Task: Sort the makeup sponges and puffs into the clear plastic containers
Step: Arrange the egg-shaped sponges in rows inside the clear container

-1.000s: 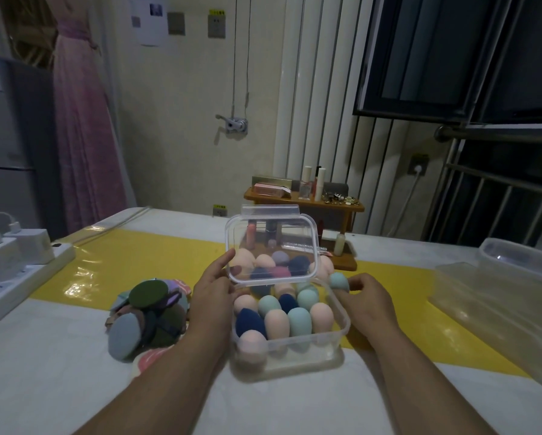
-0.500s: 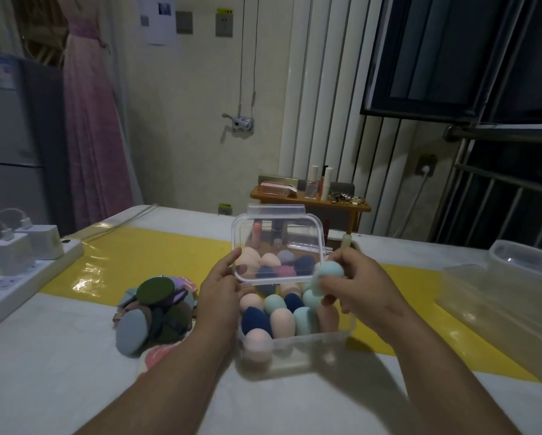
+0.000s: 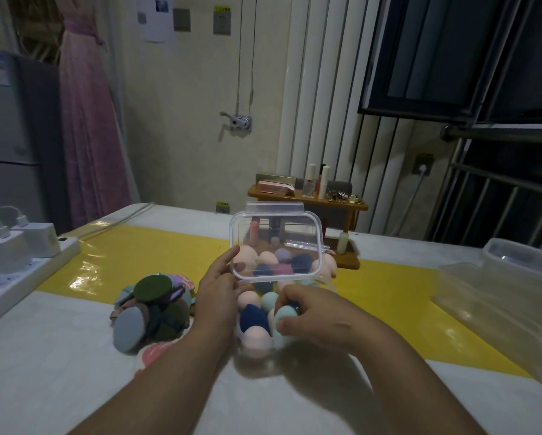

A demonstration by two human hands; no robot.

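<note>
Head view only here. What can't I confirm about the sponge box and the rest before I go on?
- Head view: rows in the right half of the container, covered by the right hand holding a light blue sponge.
- Back row, blurred through the lid raised in the left hand.
- Lower puffs in the pile, buried; the left forearm covers its edge.
- Clear bin contents: cut off by the right edge.

Egg-shaped sponges (image 3: 253,318) fill the clear container (image 3: 255,354), lid (image 3: 276,243) tilted up; round puffs (image 3: 151,306) seemingly heaped beside.
</note>
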